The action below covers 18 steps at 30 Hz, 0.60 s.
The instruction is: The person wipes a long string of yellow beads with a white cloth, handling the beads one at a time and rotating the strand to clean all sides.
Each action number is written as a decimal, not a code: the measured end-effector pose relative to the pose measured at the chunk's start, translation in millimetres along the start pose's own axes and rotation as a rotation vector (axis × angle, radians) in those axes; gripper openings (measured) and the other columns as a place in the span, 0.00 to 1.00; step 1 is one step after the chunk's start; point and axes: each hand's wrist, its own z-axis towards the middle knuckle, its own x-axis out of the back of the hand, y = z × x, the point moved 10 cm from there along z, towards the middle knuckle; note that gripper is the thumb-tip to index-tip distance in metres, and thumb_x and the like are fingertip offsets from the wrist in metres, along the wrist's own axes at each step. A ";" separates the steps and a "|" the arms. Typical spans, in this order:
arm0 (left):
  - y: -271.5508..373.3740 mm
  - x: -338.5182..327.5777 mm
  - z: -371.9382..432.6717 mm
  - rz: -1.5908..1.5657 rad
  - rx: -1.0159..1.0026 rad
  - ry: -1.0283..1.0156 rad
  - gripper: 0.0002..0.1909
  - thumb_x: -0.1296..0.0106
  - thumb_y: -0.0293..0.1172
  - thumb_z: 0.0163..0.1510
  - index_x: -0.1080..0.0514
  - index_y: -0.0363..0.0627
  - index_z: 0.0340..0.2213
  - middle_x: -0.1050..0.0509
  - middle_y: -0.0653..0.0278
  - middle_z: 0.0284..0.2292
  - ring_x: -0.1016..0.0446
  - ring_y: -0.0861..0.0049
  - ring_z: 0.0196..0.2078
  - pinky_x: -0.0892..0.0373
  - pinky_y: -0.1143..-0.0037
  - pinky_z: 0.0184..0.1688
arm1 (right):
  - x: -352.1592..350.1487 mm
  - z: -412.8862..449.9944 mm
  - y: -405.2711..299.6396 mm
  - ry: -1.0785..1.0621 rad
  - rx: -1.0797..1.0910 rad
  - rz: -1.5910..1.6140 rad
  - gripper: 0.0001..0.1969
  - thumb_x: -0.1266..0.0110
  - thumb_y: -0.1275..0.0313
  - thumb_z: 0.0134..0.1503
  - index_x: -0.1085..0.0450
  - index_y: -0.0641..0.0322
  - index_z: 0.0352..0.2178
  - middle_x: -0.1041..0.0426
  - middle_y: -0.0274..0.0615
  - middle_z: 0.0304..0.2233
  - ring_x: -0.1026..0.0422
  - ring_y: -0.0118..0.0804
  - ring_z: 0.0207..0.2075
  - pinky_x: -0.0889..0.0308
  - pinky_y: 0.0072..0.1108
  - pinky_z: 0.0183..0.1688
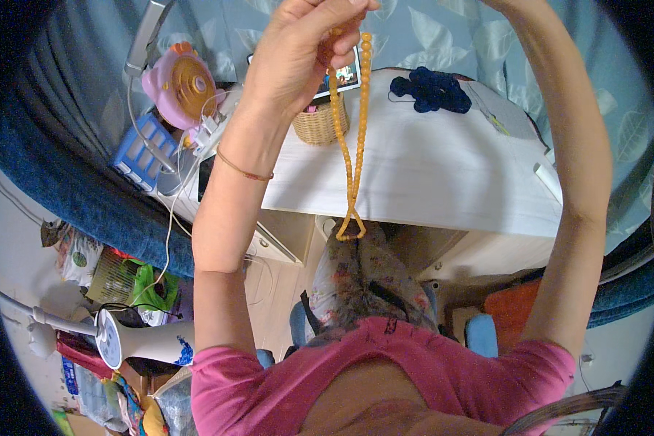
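Observation:
My left hand (324,32) is raised at the top edge, its fingers curled around a string of amber-yellow round beads (363,109). The beads hang as a long narrow loop, and their two strands cross near the bottom, leaving a small loop over the desk's front edge. Fingers hide part of the left strand. A thin bracelet (245,173) circles my left wrist. My right arm reaches up along the right side, but the hand lies beyond the top edge, out of view. Behind the beads stand a wicker basket (319,128) and a lit screen (351,76).
On the white desk (425,180) lies dark blue yarn or crochet work (433,90). At the left stand a pink fan (182,87), a desk lamp (144,38), a blue-and-white organiser (147,150) and white cables. Leaf-patterned curtains (430,32) hang behind the desk.

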 end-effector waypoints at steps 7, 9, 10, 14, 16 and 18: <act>-6.2 17.8 -11.5 -0.113 0.030 0.077 0.06 0.56 0.31 0.50 0.36 0.42 0.25 0.38 0.70 0.14 0.41 0.88 0.13 0.46 0.88 0.13 | -36.8 -29.1 98.8 0.273 -0.318 0.326 0.19 0.56 0.57 0.52 0.35 0.66 0.29 0.33 0.35 0.25 0.37 0.26 0.24 0.39 0.17 0.28; -10.5 22.6 -13.8 -0.132 0.037 0.062 0.06 0.55 0.31 0.50 0.35 0.42 0.25 0.37 0.70 0.15 0.40 0.88 0.14 0.45 0.88 0.13 | -64.8 -65.0 108.0 0.404 -0.436 0.760 0.15 0.55 0.60 0.52 0.35 0.64 0.28 0.35 0.33 0.20 0.39 0.23 0.20 0.42 0.14 0.23; -13.1 29.5 -14.3 -0.117 0.029 0.086 0.06 0.55 0.31 0.50 0.35 0.42 0.25 0.36 0.70 0.15 0.39 0.88 0.14 0.44 0.89 0.13 | -81.8 -77.6 103.2 0.332 -0.444 0.753 0.17 0.50 0.59 0.48 0.34 0.63 0.32 0.33 0.34 0.25 0.35 0.25 0.25 0.39 0.16 0.27; -22.4 21.0 -9.1 -0.020 0.041 0.042 0.06 0.55 0.31 0.51 0.34 0.42 0.25 0.32 0.68 0.18 0.36 0.88 0.14 0.42 0.90 0.13 | -146.6 -114.7 100.9 0.320 -0.373 0.977 0.19 0.42 0.61 0.43 0.34 0.60 0.35 0.30 0.35 0.30 0.31 0.27 0.30 0.35 0.18 0.33; -27.5 25.2 -12.3 0.047 0.048 0.094 0.06 0.55 0.31 0.51 0.34 0.42 0.25 0.31 0.67 0.19 0.36 0.88 0.14 0.42 0.90 0.13 | -150.6 -97.2 54.0 0.318 -0.173 1.008 0.20 0.42 0.66 0.41 0.36 0.62 0.37 0.31 0.37 0.30 0.31 0.28 0.31 0.36 0.18 0.35; -35.4 34.4 -13.7 0.124 0.054 0.140 0.06 0.56 0.31 0.51 0.34 0.42 0.25 0.28 0.63 0.23 0.35 0.88 0.15 0.41 0.90 0.14 | -152.3 -94.1 39.5 0.315 -0.096 1.038 0.22 0.44 0.69 0.41 0.38 0.63 0.39 0.31 0.39 0.31 0.31 0.28 0.33 0.37 0.19 0.38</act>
